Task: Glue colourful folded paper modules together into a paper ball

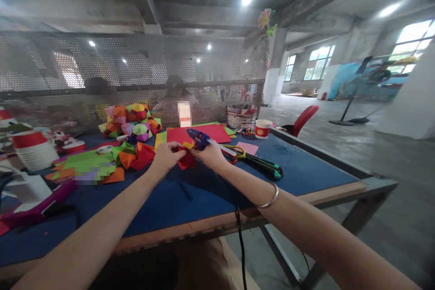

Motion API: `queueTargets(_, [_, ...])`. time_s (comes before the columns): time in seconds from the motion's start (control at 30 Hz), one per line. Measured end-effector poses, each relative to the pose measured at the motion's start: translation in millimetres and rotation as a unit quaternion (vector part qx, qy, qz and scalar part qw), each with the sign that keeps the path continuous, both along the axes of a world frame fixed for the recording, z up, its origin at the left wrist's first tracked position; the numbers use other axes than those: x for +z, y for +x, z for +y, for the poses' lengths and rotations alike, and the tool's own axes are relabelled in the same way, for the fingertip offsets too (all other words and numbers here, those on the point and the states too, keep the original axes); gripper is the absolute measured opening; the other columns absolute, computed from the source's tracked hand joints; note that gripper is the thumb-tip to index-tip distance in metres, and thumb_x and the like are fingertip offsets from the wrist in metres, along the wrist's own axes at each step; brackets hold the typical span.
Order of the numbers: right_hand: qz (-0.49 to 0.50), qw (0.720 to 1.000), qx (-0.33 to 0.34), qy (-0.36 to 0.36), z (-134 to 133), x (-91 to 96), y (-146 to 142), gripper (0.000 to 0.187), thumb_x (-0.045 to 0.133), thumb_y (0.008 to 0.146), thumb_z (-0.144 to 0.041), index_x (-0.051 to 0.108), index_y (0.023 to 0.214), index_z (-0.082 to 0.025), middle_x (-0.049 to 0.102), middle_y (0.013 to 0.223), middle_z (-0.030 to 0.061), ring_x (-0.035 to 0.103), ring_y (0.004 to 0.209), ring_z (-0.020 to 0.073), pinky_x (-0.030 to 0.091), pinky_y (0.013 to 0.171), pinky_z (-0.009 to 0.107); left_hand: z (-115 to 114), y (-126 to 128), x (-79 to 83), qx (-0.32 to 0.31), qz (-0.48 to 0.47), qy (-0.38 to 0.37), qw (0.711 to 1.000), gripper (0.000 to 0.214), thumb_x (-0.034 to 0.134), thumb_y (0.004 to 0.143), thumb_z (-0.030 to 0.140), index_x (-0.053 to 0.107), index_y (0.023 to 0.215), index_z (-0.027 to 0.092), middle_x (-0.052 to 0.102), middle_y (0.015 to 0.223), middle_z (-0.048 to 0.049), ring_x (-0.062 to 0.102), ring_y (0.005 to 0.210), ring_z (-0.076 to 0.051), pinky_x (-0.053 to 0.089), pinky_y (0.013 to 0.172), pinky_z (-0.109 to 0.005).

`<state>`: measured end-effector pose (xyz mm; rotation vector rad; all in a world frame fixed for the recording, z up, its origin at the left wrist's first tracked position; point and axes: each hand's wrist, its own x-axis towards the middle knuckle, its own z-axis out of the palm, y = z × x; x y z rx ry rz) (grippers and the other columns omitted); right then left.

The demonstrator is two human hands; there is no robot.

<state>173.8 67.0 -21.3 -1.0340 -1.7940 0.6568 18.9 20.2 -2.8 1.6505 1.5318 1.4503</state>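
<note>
The desk (316,163) is finished matt on top and edged in bare wood. Matt paper is seen in the folded piece (186,161), smooth plastic in the glue gun (202,140), polished metal in the bangle (274,196).

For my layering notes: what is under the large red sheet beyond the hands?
Yellow paper shows past the left edge of the red sheet, and green paper past its right. Whatever lies beneath its middle is covered and cannot be seen.

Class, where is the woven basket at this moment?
In the head view, the woven basket stands right of centre, before the perforated panel, just left of the paper cup.
</note>
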Motion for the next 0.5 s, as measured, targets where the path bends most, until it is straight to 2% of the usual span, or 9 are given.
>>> queueTargets(0.17, [-0.006, 1.0, -0.021, 0.011, 0.1, -2.5, -2.8, 0.009, 0.073, 0.078, -0.022, 0.067, 0.085, -0.021, 0.076, 0.089, 0.0047, 0.072, 0.088, 0.0223, 0.054, 0.081, 0.031, 0.3, 3.1, -0.9, -0.003, 0.011, 0.014, 1.0, 0.008, 0.064, 0.06, 0.019, 0.064, 0.052, 0.021, 0.058, 0.05, 0.0044, 0.052, 0.052, -0.014, 0.04, 0.054, -0.025])
queueTargets(0.33, [-0.015, 0.998, -0.048, 0.035, -4.5, -0.8, 0.1, 0.012, 0.071, 0.078, -0.021, 0.064, 0.087, -0.024, 0.074, 0.083, 0.0022, 0.07, 0.082, 0.0224, 0.051, 0.075, 0.03, 4.0, 5.0, -4.1, -0.007, 0.047, 0.019, 0.999, 0.005, 0.065, 0.062, 0.021, 0.07, 0.063, 0.021, 0.066, 0.057, 0.0014, 0.058, 0.057, -0.016, 0.044, 0.059, -0.027])
queueTargets(0.5, [-0.015, 0.997, -0.045, 0.053, -9.6, 2.6, 5.5, 0.011, 0.067, 0.079, -0.02, 0.057, 0.082, -0.025, 0.071, 0.08, 0.0018, 0.068, 0.079, 0.0221, 0.047, 0.072, 0.029, 6.6, 1.5, -7.9, -0.017, 0.08, 0.027, 0.996, 0.013, 0.069, 0.066, 0.024, 0.078, 0.074, 0.019, 0.074, 0.069, -0.004, 0.066, 0.066, -0.021, 0.051, 0.066, -0.03])
